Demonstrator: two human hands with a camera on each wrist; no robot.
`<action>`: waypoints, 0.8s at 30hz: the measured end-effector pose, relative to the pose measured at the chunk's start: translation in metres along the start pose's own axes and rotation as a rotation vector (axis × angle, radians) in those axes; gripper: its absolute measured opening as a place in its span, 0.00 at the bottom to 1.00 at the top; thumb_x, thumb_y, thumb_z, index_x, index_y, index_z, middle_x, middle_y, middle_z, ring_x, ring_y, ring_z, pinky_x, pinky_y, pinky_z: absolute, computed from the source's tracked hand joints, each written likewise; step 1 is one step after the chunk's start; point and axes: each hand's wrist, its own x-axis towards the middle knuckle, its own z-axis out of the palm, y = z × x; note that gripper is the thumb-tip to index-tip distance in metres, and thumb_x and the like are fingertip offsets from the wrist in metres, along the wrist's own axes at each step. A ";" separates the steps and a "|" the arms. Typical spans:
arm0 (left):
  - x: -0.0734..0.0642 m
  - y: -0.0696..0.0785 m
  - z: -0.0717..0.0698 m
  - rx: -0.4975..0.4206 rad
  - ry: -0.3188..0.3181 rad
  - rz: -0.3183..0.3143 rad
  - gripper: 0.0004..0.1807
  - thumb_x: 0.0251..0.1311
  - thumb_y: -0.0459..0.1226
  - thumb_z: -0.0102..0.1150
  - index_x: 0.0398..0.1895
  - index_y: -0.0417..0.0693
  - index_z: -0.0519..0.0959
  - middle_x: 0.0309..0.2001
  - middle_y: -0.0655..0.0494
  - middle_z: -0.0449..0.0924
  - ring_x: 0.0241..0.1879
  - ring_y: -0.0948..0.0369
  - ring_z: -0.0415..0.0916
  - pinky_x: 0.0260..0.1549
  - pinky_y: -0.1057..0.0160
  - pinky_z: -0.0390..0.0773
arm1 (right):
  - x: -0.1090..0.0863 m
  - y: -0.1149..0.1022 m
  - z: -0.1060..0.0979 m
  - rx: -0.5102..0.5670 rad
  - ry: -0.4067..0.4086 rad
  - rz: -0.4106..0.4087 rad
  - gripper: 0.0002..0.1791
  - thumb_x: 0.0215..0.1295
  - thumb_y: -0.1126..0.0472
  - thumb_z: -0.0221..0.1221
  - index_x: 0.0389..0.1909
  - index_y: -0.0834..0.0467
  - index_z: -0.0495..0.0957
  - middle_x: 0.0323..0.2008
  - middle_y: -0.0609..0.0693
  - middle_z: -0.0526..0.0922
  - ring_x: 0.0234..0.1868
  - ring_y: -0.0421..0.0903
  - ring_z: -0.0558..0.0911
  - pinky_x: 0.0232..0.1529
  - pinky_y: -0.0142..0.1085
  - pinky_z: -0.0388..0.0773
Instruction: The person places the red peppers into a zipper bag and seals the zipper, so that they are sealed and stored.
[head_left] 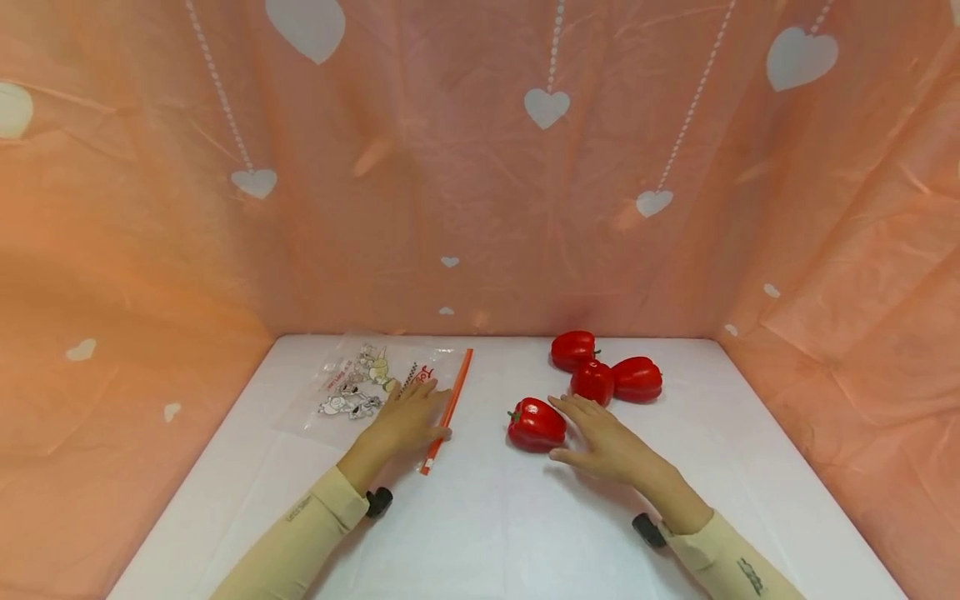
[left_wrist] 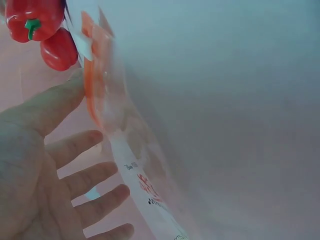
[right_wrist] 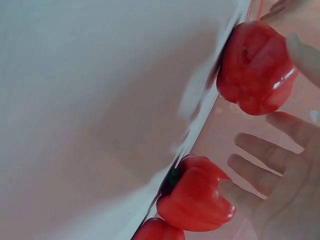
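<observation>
A clear plastic zip bag (head_left: 348, 392) with cartoon prints and an orange slider strip (head_left: 448, 410) lies flat at the left of the table. Over its strip side spreads my left hand (head_left: 408, 419), fingers apart and thumb by the strip; in the left wrist view its fingertips are right at the bag (left_wrist: 107, 80). A red bell pepper (head_left: 536, 425) with a green stem lies near the middle. Beside its right side is my right hand (head_left: 603, 442), fingers extended and thumb spread, holding nothing. The right wrist view shows this pepper (right_wrist: 257, 67) just beyond the thumb and fingertips.
Three more red bell peppers sit grouped behind the right hand: a back one (head_left: 573, 350), a middle one (head_left: 592, 383) and a right one (head_left: 637, 379). The white table (head_left: 480, 533) is enclosed by orange cloth (head_left: 480, 208) with white hearts.
</observation>
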 end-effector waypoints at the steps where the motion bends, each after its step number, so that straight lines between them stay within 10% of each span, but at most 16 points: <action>1: 0.000 0.000 0.000 0.009 0.001 0.005 0.38 0.71 0.51 0.69 0.78 0.46 0.71 0.80 0.37 0.64 0.80 0.36 0.58 0.76 0.29 0.50 | 0.001 -0.001 0.000 0.002 -0.002 0.001 0.48 0.65 0.42 0.73 0.81 0.55 0.65 0.76 0.59 0.72 0.78 0.64 0.66 0.72 0.65 0.68; 17: 0.000 0.001 0.002 0.097 0.127 0.006 0.18 0.64 0.38 0.71 0.56 0.44 0.85 0.49 0.46 0.84 0.52 0.44 0.83 0.49 0.42 0.82 | 0.007 -0.006 0.000 0.022 0.020 0.118 0.40 0.61 0.53 0.78 0.73 0.55 0.74 0.65 0.56 0.82 0.66 0.59 0.80 0.61 0.60 0.81; 24: 0.000 0.004 0.000 -0.072 0.120 -0.097 0.13 0.61 0.31 0.71 0.48 0.45 0.86 0.37 0.53 0.84 0.39 0.53 0.83 0.37 0.48 0.82 | 0.009 -0.006 0.003 0.066 0.012 0.120 0.40 0.62 0.54 0.78 0.74 0.52 0.73 0.64 0.53 0.83 0.64 0.56 0.82 0.60 0.58 0.82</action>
